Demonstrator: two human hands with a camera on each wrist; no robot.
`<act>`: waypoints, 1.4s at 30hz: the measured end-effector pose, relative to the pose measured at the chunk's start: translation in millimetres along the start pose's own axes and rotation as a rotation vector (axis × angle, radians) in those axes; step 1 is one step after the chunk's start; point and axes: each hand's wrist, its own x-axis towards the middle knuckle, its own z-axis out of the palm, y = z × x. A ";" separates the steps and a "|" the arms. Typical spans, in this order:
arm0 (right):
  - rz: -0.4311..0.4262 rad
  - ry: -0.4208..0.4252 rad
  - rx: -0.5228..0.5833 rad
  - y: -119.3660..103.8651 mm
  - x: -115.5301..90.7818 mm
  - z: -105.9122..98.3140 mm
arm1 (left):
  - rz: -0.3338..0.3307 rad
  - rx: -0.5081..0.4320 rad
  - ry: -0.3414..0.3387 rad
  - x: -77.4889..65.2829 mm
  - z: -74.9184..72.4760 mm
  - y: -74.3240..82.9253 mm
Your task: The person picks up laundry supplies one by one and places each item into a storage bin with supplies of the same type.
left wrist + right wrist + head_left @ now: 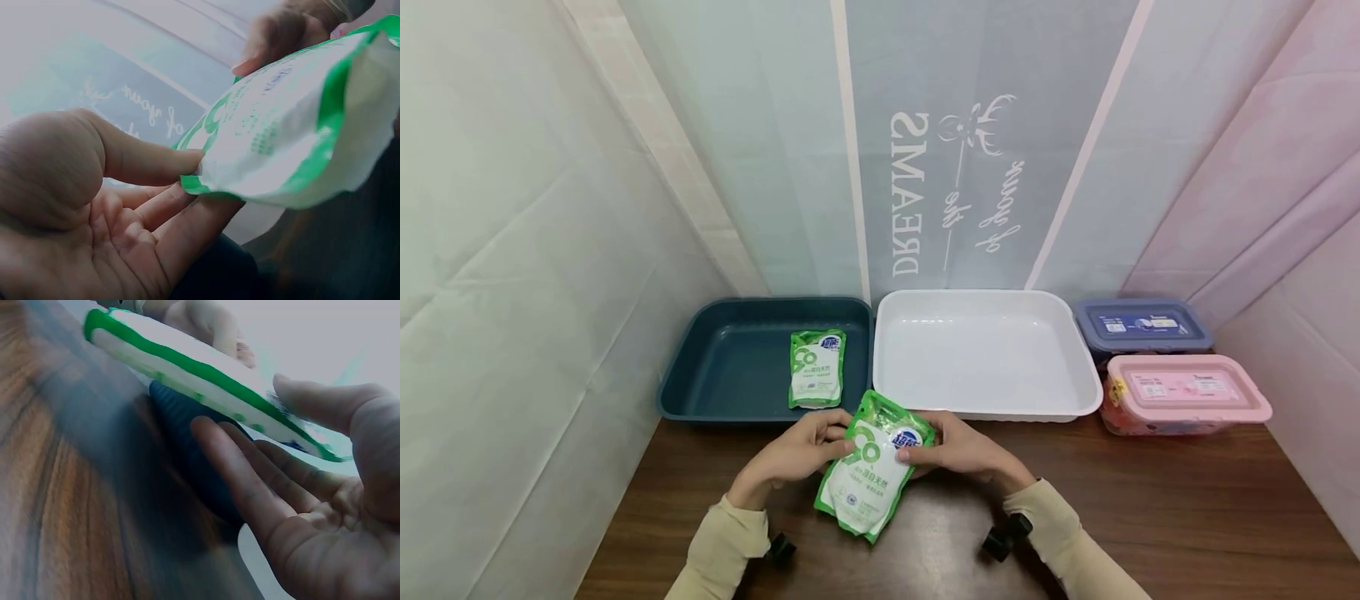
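Both hands hold a green-and-white detergent pouch (867,492), tilted above the table's front part. My left hand (805,446) pinches its left edge, thumb on the printed face and fingers beneath, as the left wrist view shows. On the opposite edge, the thumb of my right hand (958,450) lies on the printed face; its fingers (231,462) extend under the pouch. A matching pouch (817,379) lies in the right part of the dark teal tray (737,358), printed side up.
Beside the teal tray stands a white tray (985,354). To its right are a blue-lidded box (1142,325) and, nearer, a pink-lidded box (1187,392). A printed curtain (955,200) hangs behind the brown wooden table (1150,508).
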 end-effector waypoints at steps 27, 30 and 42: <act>-0.128 0.234 -0.046 -46.7 38.7 30.6 | -0.027 -0.152 0.425 -20.3 -12.3 22.6; -0.138 0.288 -0.055 -55.3 46.1 33.0 | 0.003 -0.135 0.409 -24.0 -16.6 23.1; -0.177 0.327 -0.050 -80.9 71.1 42.6 | 0.106 -0.182 0.469 -32.4 -35.0 26.9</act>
